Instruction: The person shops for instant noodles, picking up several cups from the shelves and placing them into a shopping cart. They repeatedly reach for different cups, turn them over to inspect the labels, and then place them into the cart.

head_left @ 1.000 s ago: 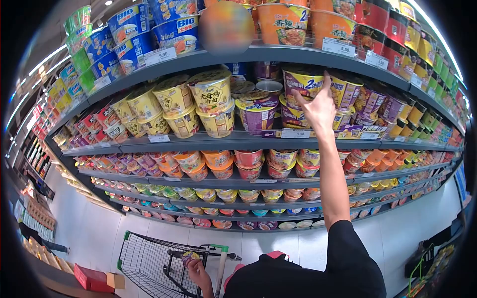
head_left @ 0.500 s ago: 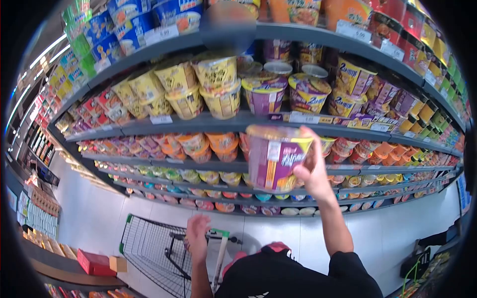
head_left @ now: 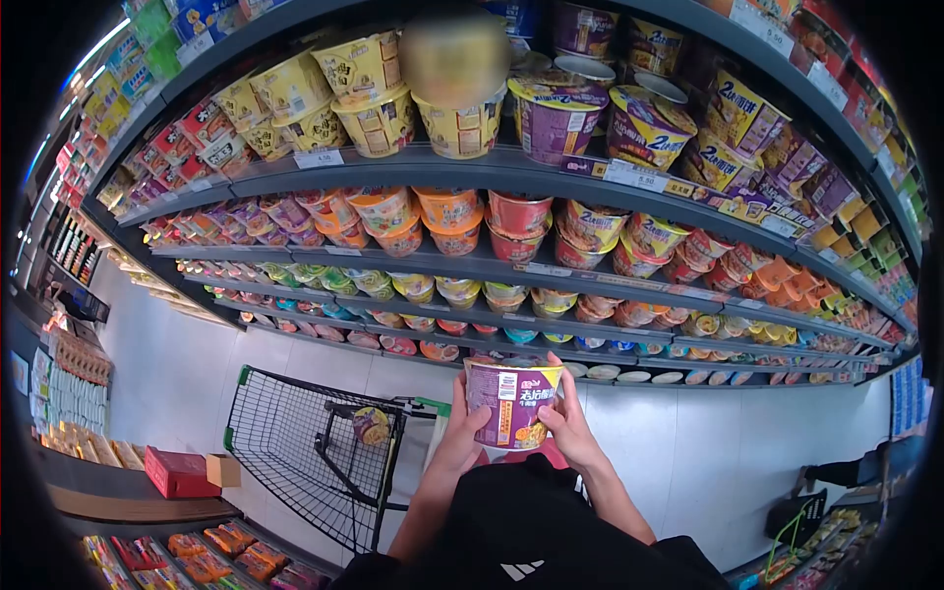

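Observation:
A purple instant noodle cup (head_left: 509, 405) with a yellow rim is upright before my chest, its printed side towards me. My left hand (head_left: 459, 431) wraps its left side, and my right hand (head_left: 573, 425) grips the right side with the thumb on the front. To the left stands a wire shopping cart (head_left: 285, 438) with green corner pieces. Inside it sits a round yellow and purple noodle tub (head_left: 372, 426). Similar purple cups (head_left: 558, 123) line the upper shelf, next to pale yellow noodle tubs (head_left: 457, 128).
Shelves (head_left: 462, 175) packed with noodle cups curve across the view ahead. A red box (head_left: 182, 474) and a small cardboard box (head_left: 224, 470) are at the lower left. Packets fill a low display (head_left: 197, 560) behind. Part of a person (head_left: 855, 470) shows at the right edge.
The noodle cup has come down from in front of the shelves to my chest. My left hand has left the cart side and joined my right hand on the cup. My view has tilted down.

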### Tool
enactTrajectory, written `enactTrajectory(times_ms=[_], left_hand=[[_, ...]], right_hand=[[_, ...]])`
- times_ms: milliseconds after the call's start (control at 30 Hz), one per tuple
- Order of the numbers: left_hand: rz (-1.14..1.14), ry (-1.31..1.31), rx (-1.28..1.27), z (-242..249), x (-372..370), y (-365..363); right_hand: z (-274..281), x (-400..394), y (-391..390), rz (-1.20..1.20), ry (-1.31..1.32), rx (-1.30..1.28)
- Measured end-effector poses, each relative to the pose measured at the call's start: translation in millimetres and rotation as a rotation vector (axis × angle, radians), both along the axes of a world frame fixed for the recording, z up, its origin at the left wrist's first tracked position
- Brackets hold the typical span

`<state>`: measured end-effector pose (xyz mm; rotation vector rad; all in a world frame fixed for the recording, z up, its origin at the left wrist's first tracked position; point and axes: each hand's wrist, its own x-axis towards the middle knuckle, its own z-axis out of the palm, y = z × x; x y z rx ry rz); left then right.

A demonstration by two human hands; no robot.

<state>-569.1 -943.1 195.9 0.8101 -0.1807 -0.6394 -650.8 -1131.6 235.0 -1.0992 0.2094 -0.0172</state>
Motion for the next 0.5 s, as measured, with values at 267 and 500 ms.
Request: enactTrajectory(times_ms=[267, 500], left_hand=[[0.282, -0.133, 0.271, 22, 0, -2], [0.391, -0.398, 0.457, 39, -9, -8]], right_hand=[[1, 3, 7, -0.104, 0.018, -0.399], [20, 4, 33, -0.096, -0.031, -0.532]])
